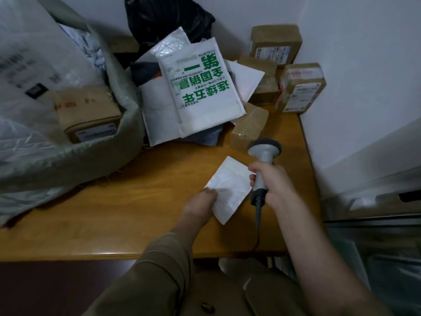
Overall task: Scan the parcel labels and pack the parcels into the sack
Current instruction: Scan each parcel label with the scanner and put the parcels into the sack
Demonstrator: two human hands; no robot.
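Lower centre of the frame: left hand pinching the near-left edge of a small white padded mailer, thumb on top, holding it low over the wooden table; whether its far corner touches the wood cannot be told. Plain blank side of the mailer facing up.

Just right of it: right hand wrapped around the grey handle of a barcode scanner, head pointing away toward the far pile, cable trailing down over the near table edge.

Left side of the frame: open grey-green woven sack, mouth slumped toward the table centre, with a brown cardboard box bearing a label inside, and clear and white plastic bags piled above it.

Upper centre: heap of white bubble mailers, the topmost large mailer printed with big green Chinese characters, lying upside down to the viewer. Black plastic bag behind the heap against the wall.

Upper right, in the corner: several taped brown cardboard parcels, some showing white shipping labels; one smaller box tilted just beyond the scanner head.

Bottom of the frame: olive-brown sleeve on the left arm, right forearm bare.
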